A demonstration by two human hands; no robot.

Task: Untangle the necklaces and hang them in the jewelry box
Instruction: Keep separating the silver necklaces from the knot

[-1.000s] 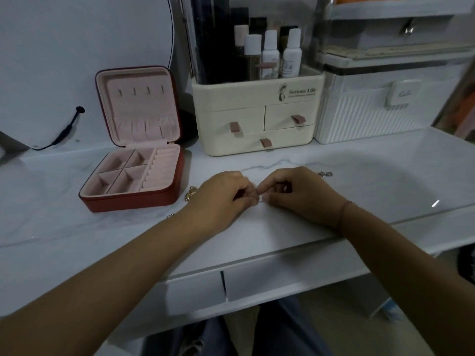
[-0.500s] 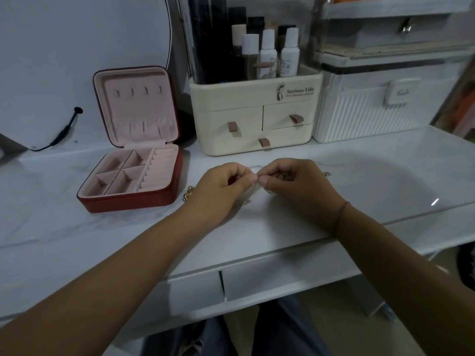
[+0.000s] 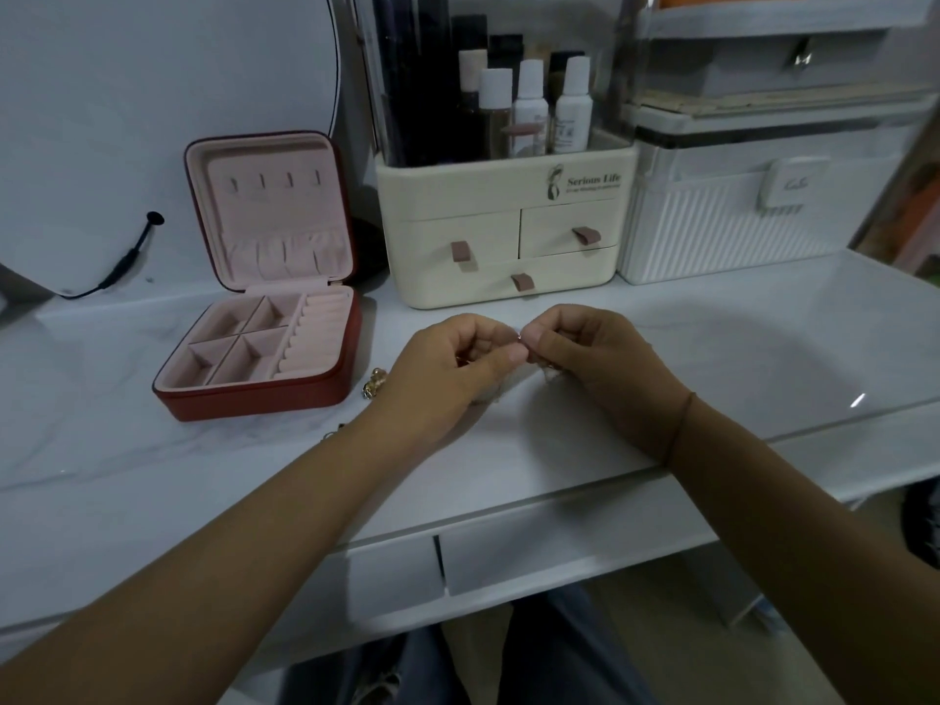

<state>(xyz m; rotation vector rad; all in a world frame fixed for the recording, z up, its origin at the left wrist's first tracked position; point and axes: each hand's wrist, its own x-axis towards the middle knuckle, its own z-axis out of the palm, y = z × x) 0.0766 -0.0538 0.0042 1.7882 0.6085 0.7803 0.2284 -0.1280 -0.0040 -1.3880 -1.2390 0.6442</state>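
Note:
My left hand (image 3: 452, 366) and my right hand (image 3: 595, 363) meet fingertip to fingertip above the white marble tabletop (image 3: 712, 358), each pinching a thin necklace chain (image 3: 519, 338) between them. More of the chain hangs under my right hand, mostly hidden. A gold necklace (image 3: 375, 383) lies bunched on the table left of my left wrist. The red jewelry box (image 3: 264, 307) stands open at the left, with a pink lining, small hooks in its raised lid and empty compartments in its base.
A cream drawer organizer (image 3: 503, 231) with bottles stands behind my hands. A white ribbed case (image 3: 753, 216) is at the back right. A round mirror (image 3: 152, 119) with a black cable leans at the back left. The desk's front edge and drawers run below my forearms.
Both hands have lifted off the tabletop and moved slightly away from me, still pinching the chain between their fingertips.

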